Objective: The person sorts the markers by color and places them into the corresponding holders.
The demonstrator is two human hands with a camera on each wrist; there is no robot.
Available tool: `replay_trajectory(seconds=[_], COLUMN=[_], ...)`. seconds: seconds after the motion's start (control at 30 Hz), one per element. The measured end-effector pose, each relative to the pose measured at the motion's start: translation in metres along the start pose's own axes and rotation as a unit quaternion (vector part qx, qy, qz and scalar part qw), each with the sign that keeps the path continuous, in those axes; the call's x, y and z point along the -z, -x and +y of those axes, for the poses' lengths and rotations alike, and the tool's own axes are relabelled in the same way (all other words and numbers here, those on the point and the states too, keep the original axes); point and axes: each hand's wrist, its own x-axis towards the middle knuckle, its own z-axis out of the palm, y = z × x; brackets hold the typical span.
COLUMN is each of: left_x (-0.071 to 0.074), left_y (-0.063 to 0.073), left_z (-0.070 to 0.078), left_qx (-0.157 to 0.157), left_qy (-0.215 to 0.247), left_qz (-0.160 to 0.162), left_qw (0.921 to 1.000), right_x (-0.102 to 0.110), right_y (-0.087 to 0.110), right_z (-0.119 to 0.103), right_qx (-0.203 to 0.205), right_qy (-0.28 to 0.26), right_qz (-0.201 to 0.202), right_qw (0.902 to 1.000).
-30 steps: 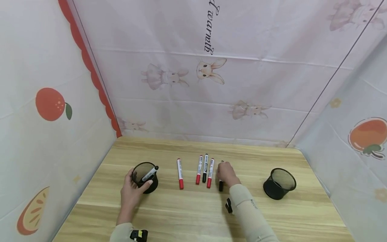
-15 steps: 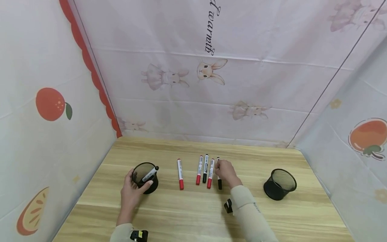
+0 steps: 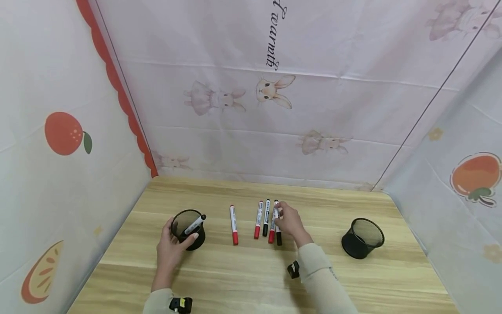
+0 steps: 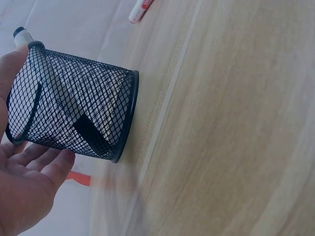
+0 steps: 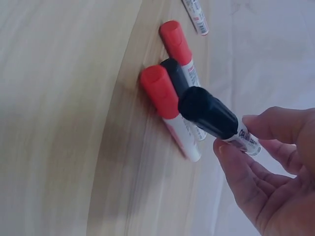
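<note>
Two black mesh cups, on one wood-grain table (image 3: pixel 243 279). Left cup (image 3: pixel 192 243): mouth up, gripped at its side by the left hand (image 3: pixel 169 253), thumb on the near right, fingers curled round the left and under side as the left wrist view shows it. Contents: one cupped marker (image 4: pixel 61 93), black cap down at the base, black-tipped tail leaning out over the rim at right. Right cup (image 3: pixel 357 244): standing at far right, well apart from either hand.

One held marker (image 5: pixel 211 115), white barrel, black cap, pinched between thumb and fingertips of the right hand (image 3: pixel 291 221); cap toward the near side, just right of the row. Contact with its neighbour cannot be told.

Four markers lying on the table between the cups, caps toward the near side. From left: one lone red marker (image 3: pixel 234 224), set apart; one middle red marker (image 3: pixel 258 220); one table black marker (image 3: pixel 266 219); one right red marker (image 3: pixel 271 237), partly covered by the right hand.

Two beige sleeves (image 3: pixel 329 281), each with a black wrist device (image 3: pixel 293 269). One pale backdrop (image 3: pixel 219 52) with rabbit prints, along the far side.
</note>
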Motion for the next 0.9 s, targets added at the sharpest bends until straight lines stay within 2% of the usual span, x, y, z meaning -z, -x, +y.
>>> replay_trajectory(seconds=[0.27, 0.57, 0.9], left_x=[0.000, 0.002, 0.002], left_y=[0.000, -0.002, -0.002], left_z=[-0.001, 0.000, 0.000], left_qx=[0.004, 0.013, 0.005], left_qy=[0.000, -0.006, -0.005], left_qz=[-0.004, -0.009, -0.014], left_qw=[1.0000, 0.9999, 0.9999], right_x=[-0.003, -0.008, -0.015], right_y=[0.002, 0.004, 0.005], right_z=[-0.010, -0.016, -0.022], right_qx=[0.002, -0.015, 0.012], right_qy=[-0.078, -0.183, -0.229], right_qz=[0.007, 0.013, 0.049], right_qw=[0.9969, 0.9830, 0.9722])
